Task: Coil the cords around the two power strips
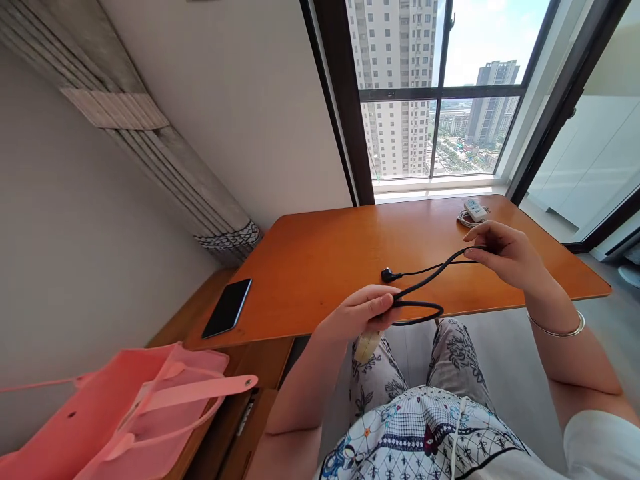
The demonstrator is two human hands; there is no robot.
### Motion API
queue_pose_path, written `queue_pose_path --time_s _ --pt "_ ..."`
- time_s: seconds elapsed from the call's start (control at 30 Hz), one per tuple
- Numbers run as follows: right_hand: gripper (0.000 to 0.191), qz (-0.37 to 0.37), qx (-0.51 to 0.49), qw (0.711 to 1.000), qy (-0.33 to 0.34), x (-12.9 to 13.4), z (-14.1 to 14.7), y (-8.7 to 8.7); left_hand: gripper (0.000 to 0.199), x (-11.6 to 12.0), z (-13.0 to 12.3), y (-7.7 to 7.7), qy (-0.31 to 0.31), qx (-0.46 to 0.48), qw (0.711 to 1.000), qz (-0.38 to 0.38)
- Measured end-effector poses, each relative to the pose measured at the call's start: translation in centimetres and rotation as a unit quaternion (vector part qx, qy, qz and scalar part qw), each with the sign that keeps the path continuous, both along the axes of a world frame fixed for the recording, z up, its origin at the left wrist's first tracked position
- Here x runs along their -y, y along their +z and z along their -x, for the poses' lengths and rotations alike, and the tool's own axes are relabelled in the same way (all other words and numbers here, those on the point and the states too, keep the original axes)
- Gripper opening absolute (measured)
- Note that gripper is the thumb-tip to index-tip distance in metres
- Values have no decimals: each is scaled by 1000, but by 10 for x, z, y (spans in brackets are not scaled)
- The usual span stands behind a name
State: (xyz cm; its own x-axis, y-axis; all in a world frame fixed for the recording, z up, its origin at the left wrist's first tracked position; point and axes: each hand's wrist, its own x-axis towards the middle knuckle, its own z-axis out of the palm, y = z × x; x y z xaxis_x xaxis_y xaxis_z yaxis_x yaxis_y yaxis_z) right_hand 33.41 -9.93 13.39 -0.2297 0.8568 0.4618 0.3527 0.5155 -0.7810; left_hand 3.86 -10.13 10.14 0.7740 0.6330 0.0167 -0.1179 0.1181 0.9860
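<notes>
A black power cord (pixel 434 272) runs between my two hands above the front edge of the wooden table (pixel 320 253). My left hand (pixel 361 310) is closed round part of it, and a loop of the cord sticks out to the right of those fingers. Higher and to the right, my right hand (pixel 507 257) pinches the cord between thumb and fingers. The cord's black plug (pixel 389 275) lies on the tabletop just beyond my left hand. Below that hand shows a pale yellowish piece (pixel 367 345); whether I hold it I cannot tell.
A white power strip (pixel 475 211) with coiled cable sits at the table's far right. On the left lies a dark phone or tablet (pixel 227 308). An open pink bag (pixel 145 407) rests at the lower left. Behind the table is a window (pixel 440 93).
</notes>
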Motion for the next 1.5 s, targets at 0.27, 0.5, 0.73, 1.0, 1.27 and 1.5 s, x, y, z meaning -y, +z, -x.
queue_pose_path --time_s 0.27,0.5,0.73,1.0,1.27,1.5 --pt "34 110 201 956 180 -5 -3 -15 61 0 30 14 253 171 952 -35" --pt "29 -100 46 986 -126 3 -7 -25 57 -6 42 13 286 225 931 -32" --pt "32 -259 138 913 -285 -7 5 -24 50 -5 24 11 222 225 947 47" --pt "36 -76 266 950 -145 -12 25 -73 39 -17 21 7 275 291 916 38" --pt "41 14 148 988 -47 7 43 -74 39 -15 12 1 237 246 937 -71" --pt "48 16 94 995 10 8 56 -83 41 -12 8 1 228 260 933 -100"
